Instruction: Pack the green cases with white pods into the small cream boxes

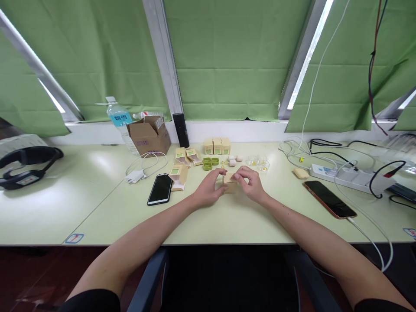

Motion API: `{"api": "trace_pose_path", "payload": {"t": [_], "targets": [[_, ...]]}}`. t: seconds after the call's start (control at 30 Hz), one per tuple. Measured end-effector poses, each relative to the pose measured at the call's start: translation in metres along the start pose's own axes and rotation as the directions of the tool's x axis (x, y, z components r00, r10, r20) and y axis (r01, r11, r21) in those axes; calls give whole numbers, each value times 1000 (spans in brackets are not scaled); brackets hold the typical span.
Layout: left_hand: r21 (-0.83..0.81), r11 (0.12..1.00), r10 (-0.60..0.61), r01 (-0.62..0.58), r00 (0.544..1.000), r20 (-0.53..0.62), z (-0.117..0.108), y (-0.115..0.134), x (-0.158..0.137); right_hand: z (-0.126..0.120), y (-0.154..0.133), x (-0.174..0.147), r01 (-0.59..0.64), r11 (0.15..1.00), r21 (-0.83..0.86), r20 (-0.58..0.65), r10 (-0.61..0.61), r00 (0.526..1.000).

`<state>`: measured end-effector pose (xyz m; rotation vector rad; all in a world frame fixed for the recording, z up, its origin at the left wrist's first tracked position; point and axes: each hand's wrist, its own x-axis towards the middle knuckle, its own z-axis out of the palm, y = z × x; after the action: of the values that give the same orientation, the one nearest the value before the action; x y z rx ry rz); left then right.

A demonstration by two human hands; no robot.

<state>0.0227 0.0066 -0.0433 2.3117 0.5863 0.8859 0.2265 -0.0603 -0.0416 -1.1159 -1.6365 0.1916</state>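
Note:
A small tan paper box (230, 187) stands on the table between my two hands. My left hand (210, 188) is closed around its left side, with thumb and fingers on it. The fingers of my right hand (249, 183) pinch the top right edge of the same box, at its lid flap. Just behind are several small green containers (208, 166), pale pink rounded pieces (232, 163) and clear plastic cups (258, 161) with yellow bits. Farther back, three closed tan boxes (217, 146) stand in a row. Open tan boxes (178, 175) lie to the left.
A black phone (160, 189) lies left, and another phone (329, 199) with a cable lies right. Behind are a cardboard carton (150, 138), a water bottle (121, 119) and a black cylinder (181, 130). A power strip (347, 177) with tangled cables sits right; a headset (27, 167) is far left.

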Motion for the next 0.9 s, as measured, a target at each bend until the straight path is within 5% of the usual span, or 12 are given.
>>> {"api": "trace_pose_path", "payload": {"t": [0.13,0.23,0.33,0.63,0.9], "targets": [[-255,959,-131,125,991,-5,7,-10,5,1,3,1,-134,985,107,-81,143,986],[-582,779,-267,234,963,30,5,-17,11,2,9,2,-201,967,154,-135,222,966],[-738,630,-340,240,940,15,-3,-20,15,3,12,2,-224,961,160,-135,246,960],[-842,488,-352,230,935,51,-9,-6,18,6,2,-2,-168,983,77,-66,173,983],[-748,612,-381,256,924,4,-6,-9,14,9,-4,-6,-38,996,83,99,29,995]]}}
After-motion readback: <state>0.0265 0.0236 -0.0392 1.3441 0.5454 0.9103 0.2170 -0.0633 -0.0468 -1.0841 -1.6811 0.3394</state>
